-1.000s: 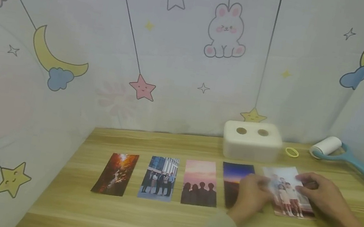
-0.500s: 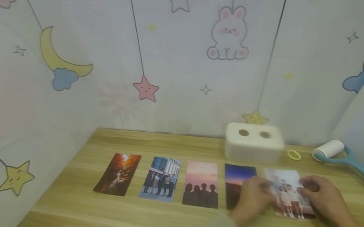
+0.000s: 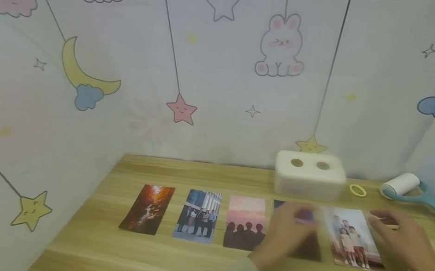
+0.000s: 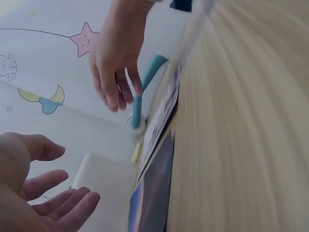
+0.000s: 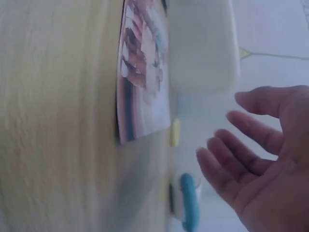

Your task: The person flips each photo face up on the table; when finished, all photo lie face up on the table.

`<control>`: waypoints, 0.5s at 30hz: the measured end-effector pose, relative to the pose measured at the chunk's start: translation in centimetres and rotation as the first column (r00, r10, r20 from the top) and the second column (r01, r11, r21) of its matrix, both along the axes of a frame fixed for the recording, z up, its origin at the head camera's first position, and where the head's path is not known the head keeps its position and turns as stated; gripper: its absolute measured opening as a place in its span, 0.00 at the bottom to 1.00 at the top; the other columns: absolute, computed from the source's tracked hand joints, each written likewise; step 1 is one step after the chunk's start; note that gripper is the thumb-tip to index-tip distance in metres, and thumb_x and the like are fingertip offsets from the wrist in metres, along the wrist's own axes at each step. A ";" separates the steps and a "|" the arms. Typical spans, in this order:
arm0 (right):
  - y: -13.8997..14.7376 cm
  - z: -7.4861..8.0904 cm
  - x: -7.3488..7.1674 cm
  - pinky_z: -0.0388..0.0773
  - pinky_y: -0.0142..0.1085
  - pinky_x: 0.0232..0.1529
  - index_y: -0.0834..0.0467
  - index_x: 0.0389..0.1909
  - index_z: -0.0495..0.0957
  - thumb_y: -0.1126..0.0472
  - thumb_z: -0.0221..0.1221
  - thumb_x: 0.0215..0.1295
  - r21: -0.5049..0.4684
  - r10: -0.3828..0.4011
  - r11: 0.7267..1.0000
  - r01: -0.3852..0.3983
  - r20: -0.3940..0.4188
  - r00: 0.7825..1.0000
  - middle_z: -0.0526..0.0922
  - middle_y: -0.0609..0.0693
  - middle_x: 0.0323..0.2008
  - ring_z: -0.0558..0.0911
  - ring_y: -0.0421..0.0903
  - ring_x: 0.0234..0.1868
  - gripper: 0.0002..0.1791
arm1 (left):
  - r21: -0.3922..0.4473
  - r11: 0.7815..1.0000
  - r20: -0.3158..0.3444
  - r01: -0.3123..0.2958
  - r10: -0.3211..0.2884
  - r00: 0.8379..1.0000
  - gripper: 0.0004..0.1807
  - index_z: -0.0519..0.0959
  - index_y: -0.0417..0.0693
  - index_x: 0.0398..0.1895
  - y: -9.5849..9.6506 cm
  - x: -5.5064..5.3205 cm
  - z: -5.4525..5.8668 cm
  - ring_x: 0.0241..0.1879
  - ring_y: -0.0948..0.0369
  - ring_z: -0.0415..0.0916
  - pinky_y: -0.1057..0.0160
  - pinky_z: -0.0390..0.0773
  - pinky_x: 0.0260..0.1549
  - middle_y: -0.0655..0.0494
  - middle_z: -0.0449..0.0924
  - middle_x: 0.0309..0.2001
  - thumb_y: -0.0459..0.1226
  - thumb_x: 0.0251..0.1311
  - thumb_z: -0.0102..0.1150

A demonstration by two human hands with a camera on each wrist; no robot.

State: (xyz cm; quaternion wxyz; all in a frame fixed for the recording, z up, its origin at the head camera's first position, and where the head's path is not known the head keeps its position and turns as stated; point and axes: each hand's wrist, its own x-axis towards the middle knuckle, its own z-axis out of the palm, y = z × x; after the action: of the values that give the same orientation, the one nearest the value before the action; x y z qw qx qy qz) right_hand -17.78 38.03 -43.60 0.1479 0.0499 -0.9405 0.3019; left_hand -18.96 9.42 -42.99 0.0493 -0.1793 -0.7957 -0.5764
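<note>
Five photos lie in a row on the wooden table. At the right end is a family photo (image 3: 353,240), flat, with neither hand touching it. My left hand (image 3: 289,233) hovers over the purple sunset photo (image 3: 308,247) and hides much of it; in the left wrist view its fingers are spread and hold nothing. Just right of the family photo, my right hand (image 3: 405,236) is raised with relaxed fingers and an empty palm, as the right wrist view shows. Further left lie a pink-sky silhouette photo (image 3: 245,224), an office group photo (image 3: 198,217) and an autumn photo (image 3: 147,209).
Behind the photos stands a white box (image 3: 309,177) with two round holes, against the patterned curtain (image 3: 225,80). To its right lie a yellow ring (image 3: 358,190) and a lint roller (image 3: 427,197) with a blue handle. Bare table (image 3: 148,261) extends in front.
Both hands have let go of the family photo, which now lies flat. My left hand has moved left over the sunset photo, and my right hand has drawn off to the right.
</note>
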 end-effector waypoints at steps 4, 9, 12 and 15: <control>0.1 0.6 -0.1 0.79 0.69 0.42 0.75 0.56 0.77 0.62 0.62 0.77 0.024 0.034 0.999 -0.033 -0.070 0.997 0.78 0.80 0.52 0.80 0.78 0.48 0.19 | -0.087 0.996 -0.070 0.005 -0.011 0.998 0.20 0.86 0.44 0.57 -3.2 -1.0 0.0 0.52 0.60 0.83 0.65 0.82 0.52 0.55 0.86 0.55 0.36 0.61 0.73; 0.2 1.3 -0.3 0.67 0.76 0.55 0.78 0.63 0.72 0.60 0.61 0.79 0.052 0.051 0.998 -0.044 -0.144 0.988 0.72 0.82 0.60 0.70 0.82 0.58 0.25 | -0.238 0.970 -0.114 -0.055 0.028 0.993 0.24 0.83 0.45 0.64 -7.3 -1.8 0.4 0.64 0.53 0.78 0.53 0.77 0.64 0.50 0.82 0.65 0.41 0.65 0.68; 0.3 1.6 -0.3 0.58 0.78 0.62 0.77 0.65 0.70 0.58 0.61 0.79 0.070 0.051 0.997 -0.038 -0.182 0.982 0.70 0.81 0.63 0.66 0.83 0.62 0.27 | -0.320 0.942 -0.143 -0.098 0.054 0.988 0.27 0.80 0.46 0.68 -9.8 -2.3 0.7 0.70 0.49 0.73 0.46 0.70 0.70 0.49 0.77 0.70 0.44 0.67 0.66; 0.4 1.7 -0.4 0.53 0.77 0.66 0.75 0.66 0.70 0.57 0.61 0.78 0.098 0.057 0.994 -0.038 -0.200 0.978 0.69 0.80 0.65 0.64 0.84 0.63 0.28 | -0.391 0.910 -0.203 -0.136 0.059 0.977 0.29 0.78 0.46 0.70 -12.6 -2.9 0.9 0.72 0.46 0.70 0.42 0.70 0.70 0.47 0.75 0.72 0.46 0.69 0.65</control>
State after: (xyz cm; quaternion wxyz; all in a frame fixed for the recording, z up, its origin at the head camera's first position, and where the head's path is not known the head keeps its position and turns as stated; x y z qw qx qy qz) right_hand -18.16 38.46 -41.92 0.2332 0.1098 -0.9321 0.2545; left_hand -21.84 -3.13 -42.12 0.1147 -0.1988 -0.8971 -0.3776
